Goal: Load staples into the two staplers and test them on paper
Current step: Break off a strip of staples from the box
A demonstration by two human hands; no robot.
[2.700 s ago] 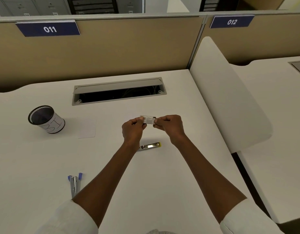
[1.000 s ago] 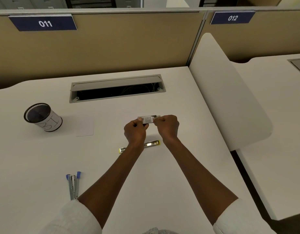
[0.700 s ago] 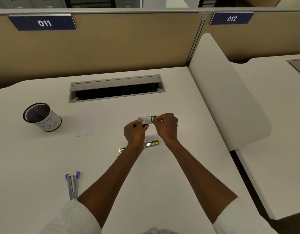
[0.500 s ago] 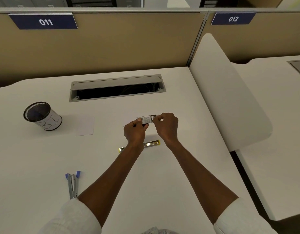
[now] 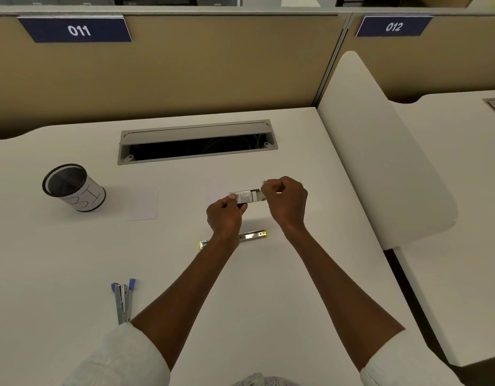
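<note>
Over the last moments the small staple box (image 5: 244, 196), held above the desk (image 5: 268, 288) between both hands, had slid further open: its inner tray now stuck out on the right side, where before it barely showed. The left hand (image 5: 225, 217) pinched the sleeve with curled fingers, while the right hand (image 5: 285, 201) curled its fingertips on the tray end. It seemed to be drawing out a strip of staples, though the view was too small to be sure. That would put the task at its very start, with no stapler loaded yet.

Going left to right, a mesh pen cup (image 5: 73, 187) stood at the far left, with a small sheet of paper (image 5: 142, 205) lying just beside it. Near the front edge lay the blue stapler (image 5: 123, 300), swung open and well apart from the hands. The yellow stapler (image 5: 233, 239) lay flat just below the left wrist, partly hidden by it. Behind the hands ran an open cable slot (image 5: 197, 142). Nothing lay between the hands and either stapler.
</note>
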